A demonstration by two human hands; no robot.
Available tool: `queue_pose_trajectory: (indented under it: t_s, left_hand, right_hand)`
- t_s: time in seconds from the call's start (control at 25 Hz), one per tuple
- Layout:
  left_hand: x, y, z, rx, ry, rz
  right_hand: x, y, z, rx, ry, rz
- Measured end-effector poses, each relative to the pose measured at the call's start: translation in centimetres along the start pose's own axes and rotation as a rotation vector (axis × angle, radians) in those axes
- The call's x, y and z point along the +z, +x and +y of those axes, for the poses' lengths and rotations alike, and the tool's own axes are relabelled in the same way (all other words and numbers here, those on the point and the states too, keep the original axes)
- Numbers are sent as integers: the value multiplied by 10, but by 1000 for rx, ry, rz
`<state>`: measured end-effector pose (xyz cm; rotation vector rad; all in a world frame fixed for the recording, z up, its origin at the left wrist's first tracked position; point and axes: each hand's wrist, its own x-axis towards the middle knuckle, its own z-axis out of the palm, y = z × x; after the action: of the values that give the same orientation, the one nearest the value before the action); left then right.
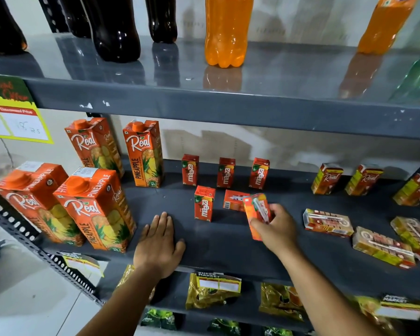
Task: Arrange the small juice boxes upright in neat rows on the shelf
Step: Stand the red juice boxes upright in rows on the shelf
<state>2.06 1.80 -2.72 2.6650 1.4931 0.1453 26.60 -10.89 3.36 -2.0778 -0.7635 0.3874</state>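
My right hand point(278, 230) grips a small orange Maaza juice box point(255, 215), tilted, just above the dark shelf point(218, 241). Right behind it another small Maaza box point(233, 200) lies on its side. One Maaza box point(204, 203) stands upright to the left of that. Three Maaza boxes point(226, 172) stand in a row at the back. My left hand point(158, 243) rests flat on the shelf, fingers spread, holding nothing. To the right, three small Real boxes point(326, 178) stand upright at the back, and three more point(328, 223) lie flat nearer the front.
Several tall Real pineapple cartons point(95, 209) stand at the left of the shelf. The shelf above point(228, 110) carries dark and orange soda bottles point(227, 32). Yellow snack packets point(212, 289) sit on the shelf below. A price tag point(15, 117) hangs at upper left.
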Motion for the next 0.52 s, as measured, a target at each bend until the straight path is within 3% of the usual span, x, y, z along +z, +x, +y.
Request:
queue_pose_trajectory:
  t_s: [0.12, 0.36, 0.52]
  left_hand:
    - [0, -1, 1, 7, 1, 4]
    - [-2, -3, 2, -4, -18, -7]
    - [-2, -3, 1, -1, -11, -9]
  right_hand:
    - [15, -1, -3, -10, 248, 219]
    - [52, -9, 8, -54, 310, 321]
    - [42, -15, 2, 24, 60, 331]
